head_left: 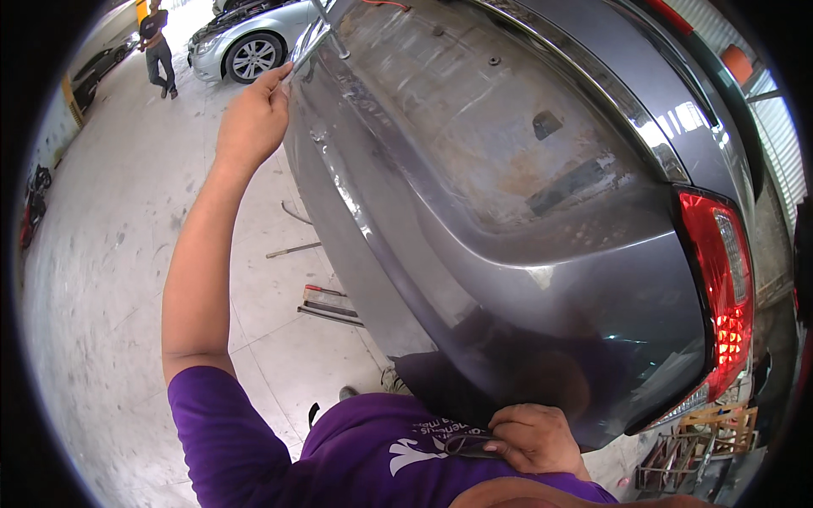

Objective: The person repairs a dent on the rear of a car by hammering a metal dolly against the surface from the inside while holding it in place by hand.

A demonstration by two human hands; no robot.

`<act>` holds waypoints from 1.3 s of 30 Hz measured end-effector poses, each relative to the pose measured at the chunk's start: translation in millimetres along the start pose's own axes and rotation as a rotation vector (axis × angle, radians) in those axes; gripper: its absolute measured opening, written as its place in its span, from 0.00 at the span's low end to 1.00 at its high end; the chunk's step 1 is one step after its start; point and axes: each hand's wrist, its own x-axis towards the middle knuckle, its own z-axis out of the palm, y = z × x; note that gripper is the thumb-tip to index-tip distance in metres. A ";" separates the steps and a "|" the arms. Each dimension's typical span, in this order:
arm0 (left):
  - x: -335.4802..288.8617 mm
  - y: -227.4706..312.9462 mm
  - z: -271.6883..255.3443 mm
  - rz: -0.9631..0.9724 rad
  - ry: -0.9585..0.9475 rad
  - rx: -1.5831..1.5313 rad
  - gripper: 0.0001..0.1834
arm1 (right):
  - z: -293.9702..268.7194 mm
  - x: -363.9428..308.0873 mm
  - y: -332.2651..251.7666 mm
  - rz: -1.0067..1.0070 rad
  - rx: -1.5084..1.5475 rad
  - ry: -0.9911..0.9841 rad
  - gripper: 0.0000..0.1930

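Observation:
My left hand (254, 118) reaches out along the grey car's rear panel, its fingers closed on the near end of a shiny metal piece (311, 44). An upright metal rod (333, 32) stands right beside that piece. The dented panel (343, 182) of the grey car has bare, scuffed patches along its crease. Close to my body, my right hand (538, 436) is closed on a thin dark looped object (467, 444), whose kind I cannot make out. The fingers of this hand lie near the car's lower edge.
A red tail light (720, 279) glows at the right. Several rods and bars (326, 306) lie on the pale floor (127, 296) left of the car. Farther back are a silver car (254, 51) with its bonnet up and a standing person (157, 49). A rack (694, 449) sits at the lower right.

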 end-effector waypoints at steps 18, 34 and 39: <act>6.1 -19.4 5.7 0.017 0.040 0.010 0.21 | 2.5 -0.6 2.5 0.015 0.046 0.014 0.09; -39.4 -42.7 -17.5 0.008 0.335 0.062 0.20 | 2.2 -1.1 2.3 0.014 0.011 0.009 0.11; -140.0 -126.7 10.6 -0.265 0.261 0.216 0.21 | 2.2 -2.5 4.4 0.036 0.023 0.031 0.11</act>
